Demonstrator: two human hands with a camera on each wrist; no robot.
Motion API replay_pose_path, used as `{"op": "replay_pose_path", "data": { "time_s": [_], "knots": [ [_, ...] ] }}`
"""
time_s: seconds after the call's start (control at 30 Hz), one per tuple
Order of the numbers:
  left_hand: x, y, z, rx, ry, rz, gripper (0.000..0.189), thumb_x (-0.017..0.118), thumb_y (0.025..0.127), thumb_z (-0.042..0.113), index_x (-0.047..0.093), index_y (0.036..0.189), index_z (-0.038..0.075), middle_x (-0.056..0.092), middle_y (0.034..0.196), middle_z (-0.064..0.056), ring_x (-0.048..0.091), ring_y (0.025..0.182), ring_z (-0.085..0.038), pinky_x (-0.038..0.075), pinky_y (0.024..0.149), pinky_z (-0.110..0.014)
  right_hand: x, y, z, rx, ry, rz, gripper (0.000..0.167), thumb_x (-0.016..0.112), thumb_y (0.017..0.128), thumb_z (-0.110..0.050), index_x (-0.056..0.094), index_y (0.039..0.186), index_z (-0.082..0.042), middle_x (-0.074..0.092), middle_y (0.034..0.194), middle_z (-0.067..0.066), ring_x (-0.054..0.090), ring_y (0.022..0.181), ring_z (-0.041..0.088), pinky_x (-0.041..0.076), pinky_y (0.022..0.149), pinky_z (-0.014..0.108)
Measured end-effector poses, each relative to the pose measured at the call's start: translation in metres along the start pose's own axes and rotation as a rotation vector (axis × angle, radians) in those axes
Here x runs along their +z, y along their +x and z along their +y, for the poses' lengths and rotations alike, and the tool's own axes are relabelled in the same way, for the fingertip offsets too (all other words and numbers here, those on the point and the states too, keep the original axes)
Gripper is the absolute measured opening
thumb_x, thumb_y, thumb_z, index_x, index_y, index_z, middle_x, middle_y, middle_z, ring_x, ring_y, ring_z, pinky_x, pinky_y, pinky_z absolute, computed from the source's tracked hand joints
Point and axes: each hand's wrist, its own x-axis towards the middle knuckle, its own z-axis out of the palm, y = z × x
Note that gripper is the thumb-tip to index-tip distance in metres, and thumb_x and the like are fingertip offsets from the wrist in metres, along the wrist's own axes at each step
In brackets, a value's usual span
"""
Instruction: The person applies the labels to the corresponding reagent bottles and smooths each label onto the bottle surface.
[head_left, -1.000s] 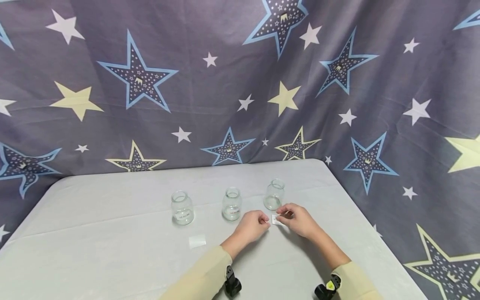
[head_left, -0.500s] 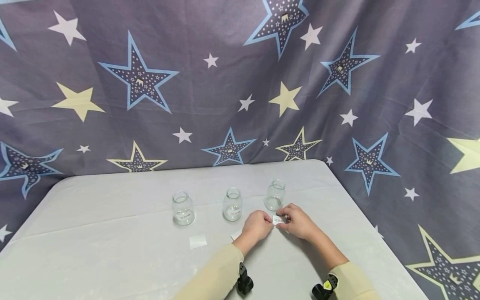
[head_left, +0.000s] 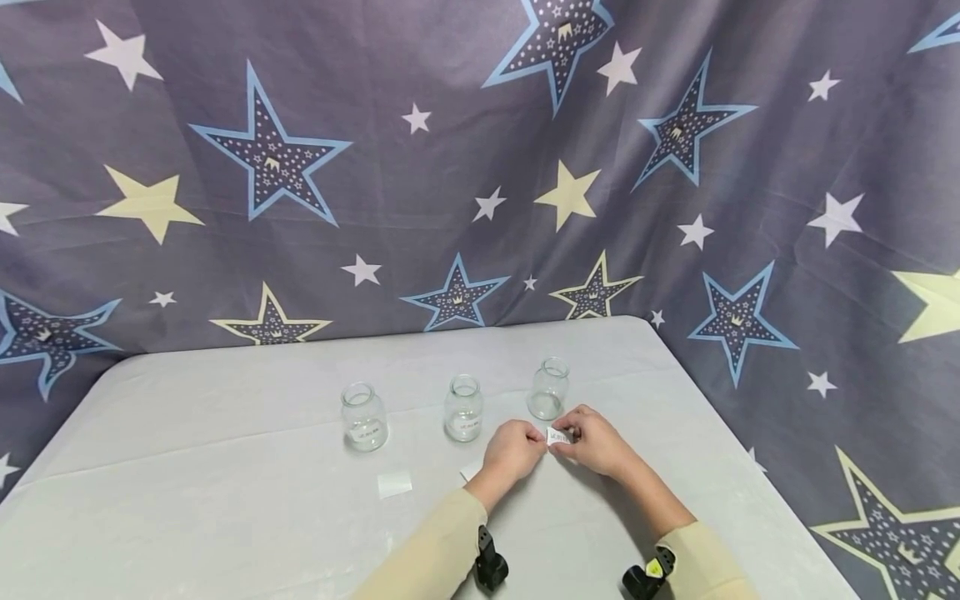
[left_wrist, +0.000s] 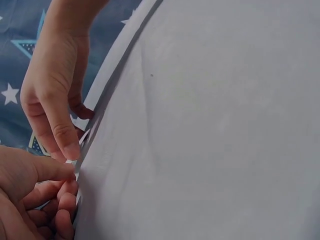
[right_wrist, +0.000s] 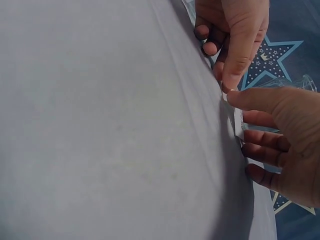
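A small white label (head_left: 557, 436) with dark print is held between both hands, in front of the right-hand glass jar (head_left: 550, 388). My right hand (head_left: 597, 443) grips it with thumb and fingers at its right side. At its left edge, the thumb and forefinger of my left hand (head_left: 513, 452) pinch it, with the other fingers curled under. In the right wrist view the thumb of the right hand (right_wrist: 295, 120) meets the fingertips of the left hand (right_wrist: 240, 30) at the label's corner. Fingers hide part of the label.
A middle jar (head_left: 463, 410) and a left jar (head_left: 364, 418) each carry a printed label low on the side. A blank white slip (head_left: 394, 484) lies on the white-covered table (head_left: 225, 500). Another white slip (head_left: 470, 471) shows partly behind the left wrist.
The left hand has moved slightly right to the label's edge, uncovering a white slip by its wrist. The label has turned so its print faces the head camera.
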Motion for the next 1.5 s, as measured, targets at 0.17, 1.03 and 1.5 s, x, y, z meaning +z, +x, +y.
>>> {"op": "replay_pose_path", "data": {
  "time_s": [0.17, 1.03, 1.5],
  "knots": [
    [-0.002, 0.000, -0.002, 0.002, -0.009, -0.017, 0.006, 0.067, 0.080, 0.015, 0.071, 0.077, 0.012, 0.066, 0.074, 0.003, 0.054, 0.067, -0.009, 0.044, 0.063, -0.024, 0.000, 0.000, 0.000, 0.017, 0.042, 0.001, 0.025, 0.076, 0.074, -0.011, 0.069, 0.095, -0.001, 0.057, 0.082, 0.005, 0.049, 0.072, 0.013, 0.040, 0.062, 0.021],
    [0.000, 0.004, -0.015, 0.039, -0.200, 0.037, 0.013, 0.057, 0.085, 0.013, 0.067, 0.081, 0.007, 0.062, 0.073, -0.001, 0.049, 0.066, -0.009, 0.041, 0.061, -0.022, 0.004, -0.002, -0.006, -0.080, 0.093, 0.215, 0.008, 0.076, 0.075, -0.010, 0.071, 0.081, -0.010, 0.058, 0.075, -0.001, 0.047, 0.063, 0.008, 0.040, 0.057, 0.019],
    [-0.008, 0.001, -0.017, 0.053, -0.260, -0.038, 0.012, 0.059, 0.089, 0.015, 0.066, 0.086, 0.006, 0.063, 0.079, -0.003, 0.049, 0.069, -0.008, 0.042, 0.063, -0.022, 0.010, -0.001, -0.008, -0.002, 0.163, 0.120, 0.007, 0.073, 0.080, -0.016, 0.073, 0.086, -0.013, 0.059, 0.076, -0.004, 0.046, 0.063, 0.004, 0.041, 0.058, 0.019]
  ]
}}
